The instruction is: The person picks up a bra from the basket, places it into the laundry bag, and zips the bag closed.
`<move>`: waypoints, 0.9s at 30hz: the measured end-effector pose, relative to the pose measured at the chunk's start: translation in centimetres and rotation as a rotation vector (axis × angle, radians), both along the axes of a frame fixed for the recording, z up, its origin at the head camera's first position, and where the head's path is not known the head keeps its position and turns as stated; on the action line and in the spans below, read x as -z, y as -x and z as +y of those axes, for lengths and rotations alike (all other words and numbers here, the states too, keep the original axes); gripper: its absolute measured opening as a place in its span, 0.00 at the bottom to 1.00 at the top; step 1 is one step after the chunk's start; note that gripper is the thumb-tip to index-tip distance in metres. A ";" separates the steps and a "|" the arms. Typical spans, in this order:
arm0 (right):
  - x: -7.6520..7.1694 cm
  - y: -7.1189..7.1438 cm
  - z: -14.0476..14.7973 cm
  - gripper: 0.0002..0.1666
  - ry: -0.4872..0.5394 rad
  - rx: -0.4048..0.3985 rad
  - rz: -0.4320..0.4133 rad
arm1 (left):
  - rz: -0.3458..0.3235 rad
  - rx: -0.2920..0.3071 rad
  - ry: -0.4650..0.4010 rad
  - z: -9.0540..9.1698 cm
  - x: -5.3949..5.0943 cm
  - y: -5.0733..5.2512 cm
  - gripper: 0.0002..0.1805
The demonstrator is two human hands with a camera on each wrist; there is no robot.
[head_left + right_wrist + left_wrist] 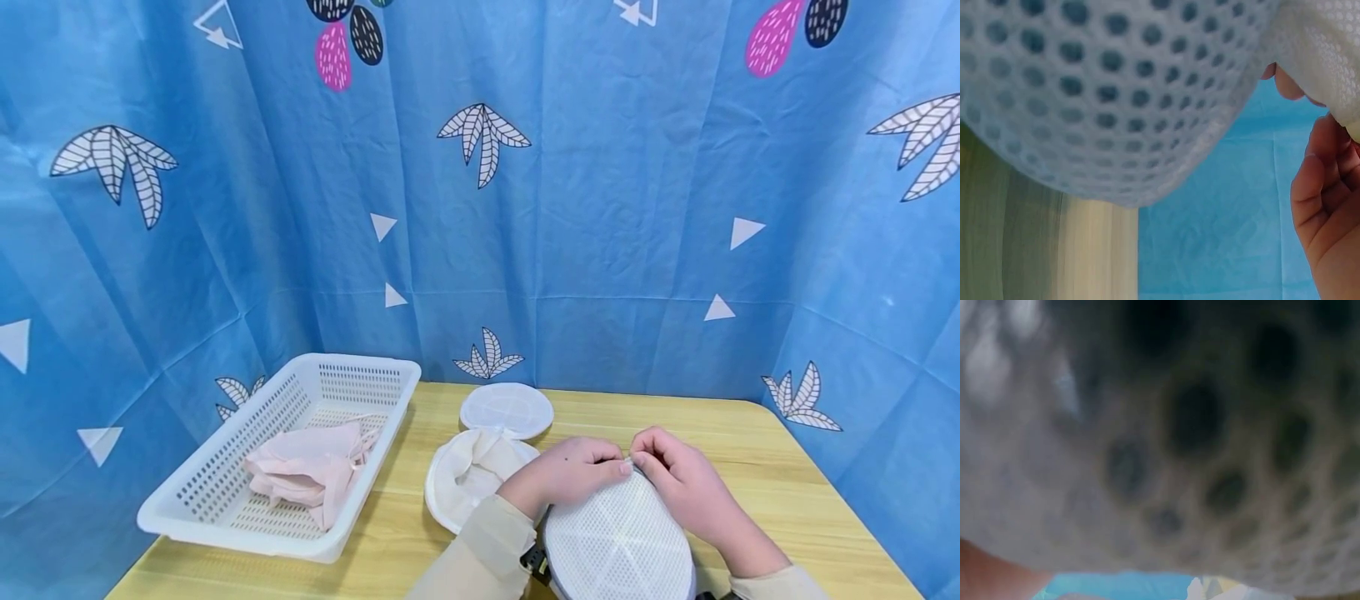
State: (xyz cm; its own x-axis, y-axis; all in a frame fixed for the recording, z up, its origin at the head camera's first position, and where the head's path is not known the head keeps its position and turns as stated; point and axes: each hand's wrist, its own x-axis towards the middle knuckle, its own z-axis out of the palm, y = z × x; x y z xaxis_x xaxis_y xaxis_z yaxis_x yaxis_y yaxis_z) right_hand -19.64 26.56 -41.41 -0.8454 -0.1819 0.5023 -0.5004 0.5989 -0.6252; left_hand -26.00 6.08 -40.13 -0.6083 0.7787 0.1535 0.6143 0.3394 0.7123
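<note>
White mesh laundry bag [618, 542], near right: left hand [573, 472] and right hand [681, 485] pinch its far edge, apparently a closure-handling step, next calling for steady tension.

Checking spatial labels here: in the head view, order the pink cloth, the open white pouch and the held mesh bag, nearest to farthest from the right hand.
1. Mesh bag: held by the right hand.
2. Open white pouch: left of the mesh bag.
3. Pink cloth: farther left, in the basket.
</note>
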 end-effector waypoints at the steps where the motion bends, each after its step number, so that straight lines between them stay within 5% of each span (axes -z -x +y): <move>1: 0.0 0.0 0.0 0.09 -0.001 -0.004 -0.001 | -0.003 -0.004 -0.004 0.0 0.0 0.0 0.19; 18: 0.2 0.0 0.3 0.10 0.005 -0.028 0.001 | 0.016 -0.062 -0.078 -0.5 0.0 0.6 0.17; 27: -0.3 -0.1 0.8 0.08 0.023 0.000 -0.013 | -0.105 -0.197 -0.190 -1.5 -0.1 1.4 0.18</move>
